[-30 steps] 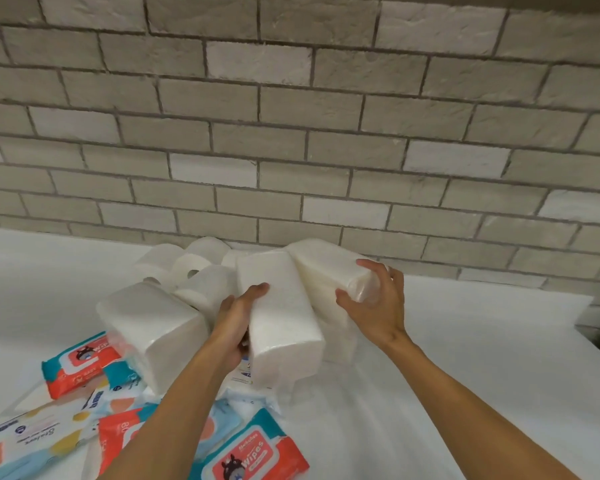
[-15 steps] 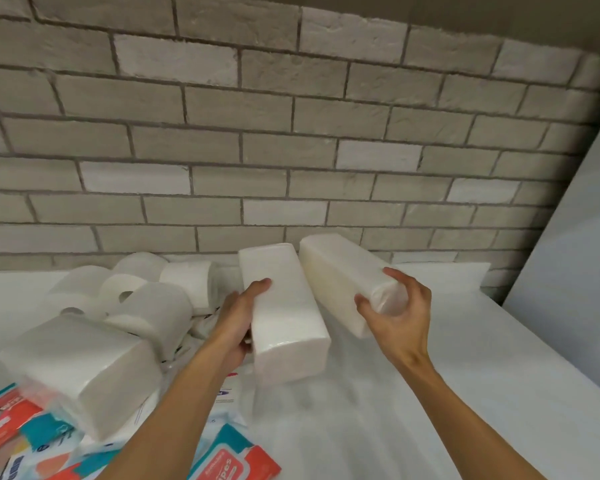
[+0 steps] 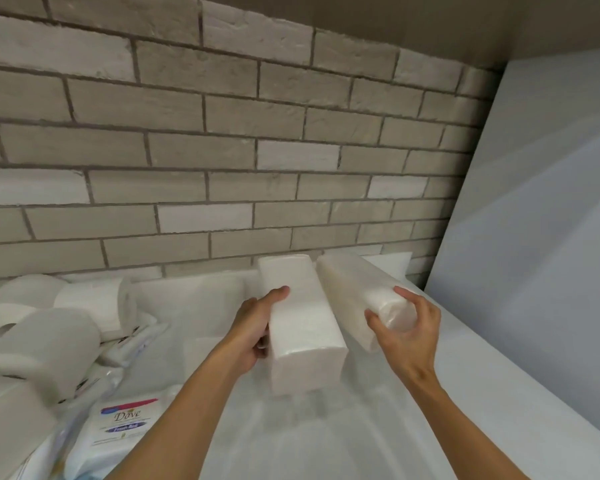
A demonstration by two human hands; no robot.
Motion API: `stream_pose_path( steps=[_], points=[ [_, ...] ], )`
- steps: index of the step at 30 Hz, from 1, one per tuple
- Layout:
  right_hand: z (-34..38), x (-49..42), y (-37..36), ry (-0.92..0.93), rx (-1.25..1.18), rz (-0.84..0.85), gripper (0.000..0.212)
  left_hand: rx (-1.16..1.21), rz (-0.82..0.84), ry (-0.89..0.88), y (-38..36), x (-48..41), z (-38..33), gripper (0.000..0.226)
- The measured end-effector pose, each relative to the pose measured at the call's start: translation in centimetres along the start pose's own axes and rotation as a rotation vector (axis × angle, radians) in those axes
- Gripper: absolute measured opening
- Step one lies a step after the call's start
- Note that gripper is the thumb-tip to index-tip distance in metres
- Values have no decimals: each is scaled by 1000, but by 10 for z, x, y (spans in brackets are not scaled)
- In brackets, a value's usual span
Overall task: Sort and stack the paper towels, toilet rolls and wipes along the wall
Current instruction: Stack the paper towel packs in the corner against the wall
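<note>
The left hand (image 3: 253,329) grips the left pack of paper towels (image 3: 302,320) by its side. The thumb lies on top and the fingers curl in under the pack. This pack is a long white block with flat sides and sharp corners, and it is wrapped in clear shiny plastic. Its short end faces the camera. A soft shadow lies on the white table (image 3: 326,434) below that end, so that end is up in the air.

The right hand (image 3: 407,336) is clamped round the near end of the right pack of paper towels (image 3: 354,285), with the thumb on one side and the fingers on the other. This pack is white too, but its near end looks rounder and the plastic there is crinkly. Its far end points at the brick wall (image 3: 222,150). I cannot tell if that far end touches the table.

The two packs sit side by side, close together at the far ends and a bit more apart near the hands.

On the left, white toilet rolls (image 3: 49,341) lie in a heap by the wall. A Dove wipes pack (image 3: 125,427) lies flat in front of them, white with a pink and blue label. A tall white board (image 3: 534,237) stands at the right side of the table.
</note>
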State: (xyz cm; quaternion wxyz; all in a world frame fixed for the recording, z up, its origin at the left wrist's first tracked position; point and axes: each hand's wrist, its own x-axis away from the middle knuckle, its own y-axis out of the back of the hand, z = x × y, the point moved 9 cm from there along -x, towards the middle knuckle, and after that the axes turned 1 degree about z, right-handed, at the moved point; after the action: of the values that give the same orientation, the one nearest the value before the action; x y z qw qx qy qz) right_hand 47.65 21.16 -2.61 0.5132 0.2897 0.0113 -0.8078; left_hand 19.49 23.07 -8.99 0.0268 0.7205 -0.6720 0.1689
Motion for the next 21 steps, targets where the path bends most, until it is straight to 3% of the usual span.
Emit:
stream_pose_path(
  steps=[4,9,21],
  points=[
    [-31,-22,25,-28,21,2,63,-9,-11,27,-39,-15,8,62],
    [-69,-57,53,-72,32,9,59,-24,-15,57,-89,-44,19,78],
    [-181,-132,79,-157,47,56,64,-124,-99,196,-182,-112,78,84]
  ],
)
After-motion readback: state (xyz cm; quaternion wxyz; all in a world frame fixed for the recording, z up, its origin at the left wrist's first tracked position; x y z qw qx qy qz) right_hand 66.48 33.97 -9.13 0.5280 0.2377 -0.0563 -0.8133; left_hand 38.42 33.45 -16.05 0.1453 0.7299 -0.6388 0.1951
